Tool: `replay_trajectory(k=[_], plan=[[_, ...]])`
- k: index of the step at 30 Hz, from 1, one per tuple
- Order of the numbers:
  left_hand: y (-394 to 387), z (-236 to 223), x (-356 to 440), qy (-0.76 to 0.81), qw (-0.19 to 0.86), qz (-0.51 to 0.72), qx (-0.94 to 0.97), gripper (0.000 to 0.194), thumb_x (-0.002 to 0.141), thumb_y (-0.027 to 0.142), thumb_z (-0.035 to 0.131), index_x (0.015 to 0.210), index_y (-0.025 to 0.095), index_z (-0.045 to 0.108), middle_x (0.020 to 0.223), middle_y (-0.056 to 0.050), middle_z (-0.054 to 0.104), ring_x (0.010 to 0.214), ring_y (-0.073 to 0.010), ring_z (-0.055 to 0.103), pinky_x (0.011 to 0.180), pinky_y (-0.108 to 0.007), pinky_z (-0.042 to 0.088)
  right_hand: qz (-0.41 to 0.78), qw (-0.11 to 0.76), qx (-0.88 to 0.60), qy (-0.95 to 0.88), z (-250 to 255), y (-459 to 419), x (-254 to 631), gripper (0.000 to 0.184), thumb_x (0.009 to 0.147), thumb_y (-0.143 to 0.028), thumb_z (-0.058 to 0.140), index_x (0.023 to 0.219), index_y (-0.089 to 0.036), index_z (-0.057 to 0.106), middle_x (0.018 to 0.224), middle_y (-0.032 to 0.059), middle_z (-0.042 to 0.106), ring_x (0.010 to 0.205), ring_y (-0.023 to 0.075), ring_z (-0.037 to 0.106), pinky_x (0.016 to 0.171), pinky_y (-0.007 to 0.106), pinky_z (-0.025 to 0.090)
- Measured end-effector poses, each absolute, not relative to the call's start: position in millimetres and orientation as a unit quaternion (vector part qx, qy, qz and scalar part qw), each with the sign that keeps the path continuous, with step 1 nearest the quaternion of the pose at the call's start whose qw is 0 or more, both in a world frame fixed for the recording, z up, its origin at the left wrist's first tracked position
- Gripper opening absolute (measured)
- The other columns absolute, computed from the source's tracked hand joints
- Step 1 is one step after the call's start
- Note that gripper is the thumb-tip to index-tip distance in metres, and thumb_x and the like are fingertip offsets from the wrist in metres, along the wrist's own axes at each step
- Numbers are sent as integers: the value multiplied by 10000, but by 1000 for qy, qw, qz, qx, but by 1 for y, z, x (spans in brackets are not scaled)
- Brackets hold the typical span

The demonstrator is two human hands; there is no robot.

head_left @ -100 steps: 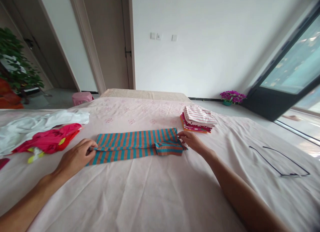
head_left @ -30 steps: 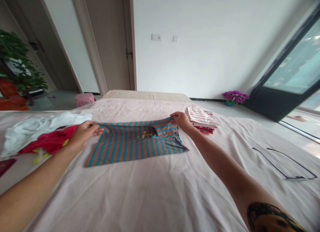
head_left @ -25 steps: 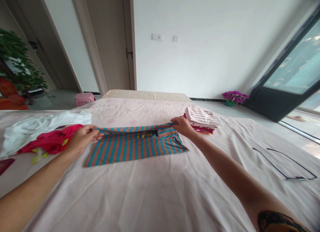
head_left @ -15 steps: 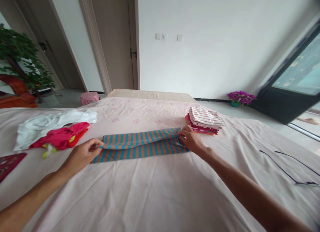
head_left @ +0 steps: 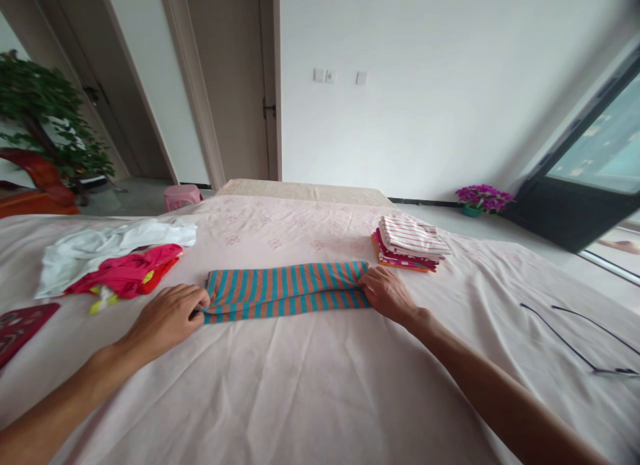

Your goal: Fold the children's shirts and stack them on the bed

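A teal and brown striped garment (head_left: 285, 288), folded into a long strip, lies across the bed; its exact kind does not show. Its left end is pinched by my left hand (head_left: 173, 315), fingers closed on the cloth. At the opposite end, my right hand (head_left: 387, 293) grips the cloth too, with its fingertips partly hidden. A loose fold runs lengthwise between the two hands. Just beyond my right hand sits a stack of folded clothes (head_left: 413, 241), a white one with red stripes on top.
Crumpled white clothing (head_left: 115, 245) and a red garment (head_left: 130, 271) lie at the left, with a dark red flat item (head_left: 25, 328) nearer me. Eyeglasses (head_left: 575, 345) rest on the pale bedsheet (head_left: 310, 391) at right. A pink stool (head_left: 183, 196) stands past the bed.
The upper layer of the striped garment has come down towards me, leaving a narrower strip of the lower layer showing. Both hands moved slightly with it, the left one turning over knuckles-up.
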State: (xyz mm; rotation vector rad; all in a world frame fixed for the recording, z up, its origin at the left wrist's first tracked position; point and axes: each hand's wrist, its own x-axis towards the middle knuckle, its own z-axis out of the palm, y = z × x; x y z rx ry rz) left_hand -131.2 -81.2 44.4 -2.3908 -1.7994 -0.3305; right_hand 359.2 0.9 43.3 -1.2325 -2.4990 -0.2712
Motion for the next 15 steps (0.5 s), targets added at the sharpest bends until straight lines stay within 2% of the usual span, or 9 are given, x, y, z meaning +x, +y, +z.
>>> replay_trajectory(k=[4, 9, 12, 15], plan=[[-82, 54, -125, -613, 97, -69, -781, 164, 742, 167, 484, 804, 233, 621, 862, -33, 693, 897, -258, 625, 827, -382, 420, -89, 185, -428, -880, 42, -1, 358, 225, 801, -64, 523, 872, -190, 695, 847, 69, 635, 841, 215, 519, 779, 317, 389], [-72, 60, -124, -628, 55, -42, -776, 238, 746, 139, 448, 783, 239, 661, 838, -43, 690, 853, -260, 639, 824, -401, 427, -24, 202, -419, -885, 44, -6, 362, 340, 700, -34, 512, 930, -201, 700, 892, 52, 643, 857, 207, 536, 790, 306, 412], [-59, 67, -101, -615, 21, -110, -781, 326, 819, 152, 388, 959, 230, 671, 1009, -49, 709, 943, -229, 649, 872, -368, 451, 23, 251, -464, -849, 46, -3, 364, 344, 719, -40, 483, 938, -201, 694, 926, 50, 647, 865, 193, 565, 796, 291, 432], [-41, 63, -67, -590, -22, -182, -786, 399, 947, 286, 315, 1174, 222, 637, 1226, -61, 678, 1134, -204, 616, 985, -340, 440, 11, 302, -512, -804, 47, 3, 361, 336, 774, -52, 456, 960, -196, 696, 964, 65, 655, 904, 203, 582, 831, 309, 439]])
